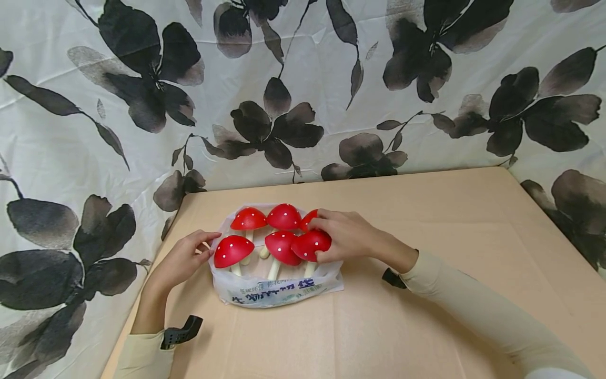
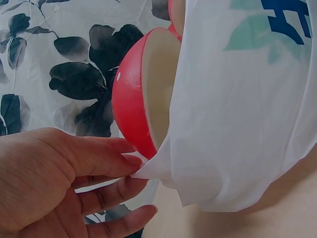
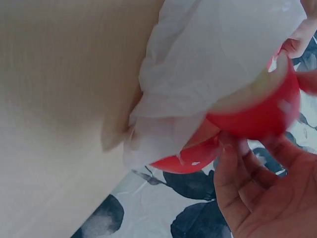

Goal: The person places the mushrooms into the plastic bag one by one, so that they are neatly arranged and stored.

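Several toy mushrooms with red, white-dotted caps and pale stems stand in a white plastic bag (image 1: 279, 295) printed with blue characters. My left hand (image 1: 182, 260) is at the bag's left side, and in the left wrist view its thumb and finger pinch the bag's rim beside a red cap (image 2: 131, 94). From the right, my right hand (image 1: 347, 234) grips the cap of the front right mushroom (image 1: 311, 245). In the right wrist view the fingers curl round that cap (image 3: 257, 116), with another red cap (image 3: 190, 157) close beside it. The back right mushroom is partly hidden by my right hand.
The bag stands on a light tan tabletop (image 1: 426, 210), left of its middle. A white cloth with dark flowers (image 1: 331, 63) hangs behind the table and along both sides. Dark straps (image 1: 180, 332) sit on my wrists.
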Action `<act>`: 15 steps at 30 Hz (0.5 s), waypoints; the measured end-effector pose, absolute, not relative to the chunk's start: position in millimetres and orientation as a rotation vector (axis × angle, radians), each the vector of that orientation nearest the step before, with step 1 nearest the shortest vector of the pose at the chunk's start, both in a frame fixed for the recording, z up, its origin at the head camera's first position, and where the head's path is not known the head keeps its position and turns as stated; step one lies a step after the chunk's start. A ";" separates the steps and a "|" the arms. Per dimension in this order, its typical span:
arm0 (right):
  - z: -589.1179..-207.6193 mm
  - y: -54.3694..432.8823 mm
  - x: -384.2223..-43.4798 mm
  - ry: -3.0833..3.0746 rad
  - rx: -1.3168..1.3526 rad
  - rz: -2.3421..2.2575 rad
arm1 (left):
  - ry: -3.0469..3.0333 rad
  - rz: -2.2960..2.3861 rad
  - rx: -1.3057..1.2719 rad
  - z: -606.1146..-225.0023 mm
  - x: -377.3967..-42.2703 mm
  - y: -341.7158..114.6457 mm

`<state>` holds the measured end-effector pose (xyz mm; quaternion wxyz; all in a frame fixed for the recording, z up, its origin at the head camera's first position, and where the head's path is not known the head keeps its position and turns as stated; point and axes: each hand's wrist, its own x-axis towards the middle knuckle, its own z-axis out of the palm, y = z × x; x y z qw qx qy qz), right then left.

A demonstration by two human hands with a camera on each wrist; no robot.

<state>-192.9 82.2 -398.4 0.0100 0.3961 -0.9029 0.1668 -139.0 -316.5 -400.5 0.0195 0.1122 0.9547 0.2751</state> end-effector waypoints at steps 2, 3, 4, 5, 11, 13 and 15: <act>-396.6 82.0 -194.8 -2.806 1.264 0.507 | 2.965 0.853 0.351 -400.5 -138.8 -316.6; -395.2 82.0 -195.9 -2.801 1.275 0.510 | 2.965 0.854 0.352 -400.5 -138.7 -316.6; -393.6 81.9 -197.5 -2.801 1.286 0.517 | 2.966 0.853 0.353 -400.5 -138.6 -316.6; -392.4 81.7 -199.2 -2.798 1.300 0.531 | 2.966 0.854 0.352 -400.4 -138.6 -316.6; -391.6 75.6 -210.7 -2.772 1.383 0.692 | 2.965 0.860 0.361 -400.5 -139.2 -316.4; -392.5 70.4 -213.4 -2.763 1.391 0.708 | 2.967 0.854 0.365 -400.6 -139.3 -316.3; -391.1 63.5 -215.1 -2.768 1.393 0.686 | 2.972 0.845 0.366 -400.7 -139.5 -316.1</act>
